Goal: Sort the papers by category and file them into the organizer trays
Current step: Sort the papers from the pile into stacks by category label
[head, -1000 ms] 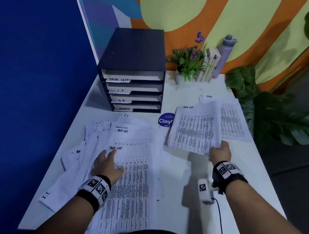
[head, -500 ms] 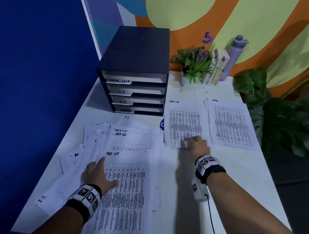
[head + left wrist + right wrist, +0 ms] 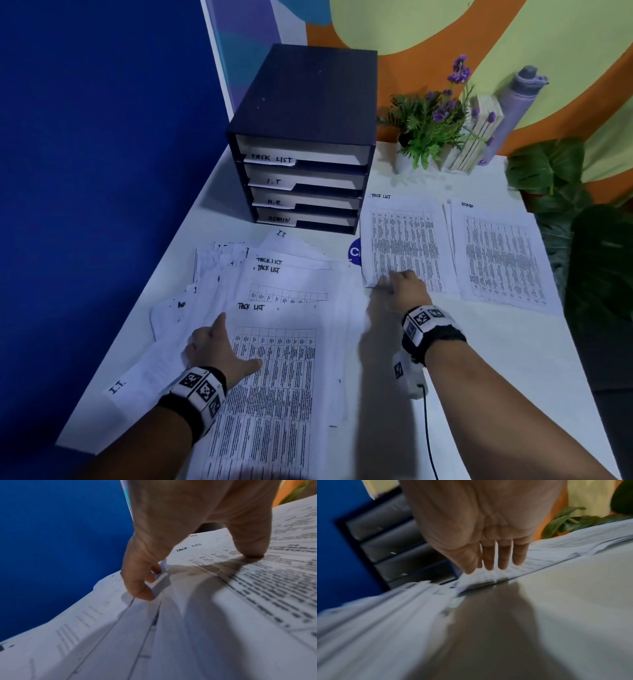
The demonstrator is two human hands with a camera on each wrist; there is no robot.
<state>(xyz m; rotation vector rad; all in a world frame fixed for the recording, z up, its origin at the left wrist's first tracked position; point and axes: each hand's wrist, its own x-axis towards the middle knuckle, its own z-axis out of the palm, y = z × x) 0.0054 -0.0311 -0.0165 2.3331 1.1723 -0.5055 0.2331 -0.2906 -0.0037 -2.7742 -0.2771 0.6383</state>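
Observation:
A dark organizer (image 3: 308, 102) stands at the back of the table with four trays labelled TASK LIST, I.T, H.R. and ADMIN. To its right lie two neat stacks, TASK LIST (image 3: 404, 240) and ADMIN (image 3: 503, 253). My right hand (image 3: 390, 279) lies with straight fingers (image 3: 503, 559) on the near left corner of the TASK LIST stack (image 3: 530, 566). A loose spread of papers (image 3: 274, 377) covers the near left. My left hand (image 3: 219, 339) rests on its top TASK LIST sheet (image 3: 257, 588), thumb pressing down, fingers (image 3: 140, 589) bent at the sheet's left edge.
A potted plant with purple flowers (image 3: 428, 130), books (image 3: 476, 140) and a lilac bottle (image 3: 517, 109) stand at the back right. A blue round sticker (image 3: 354, 253) shows beside the TASK LIST stack. Large leaves (image 3: 589, 246) hang past the table's right edge. A blue wall runs along the left.
My right hand carried a lifted sheet forward, laid it on the TASK LIST stack beside the organizer and now rests on its corner. My left hand stayed on the spread pile.

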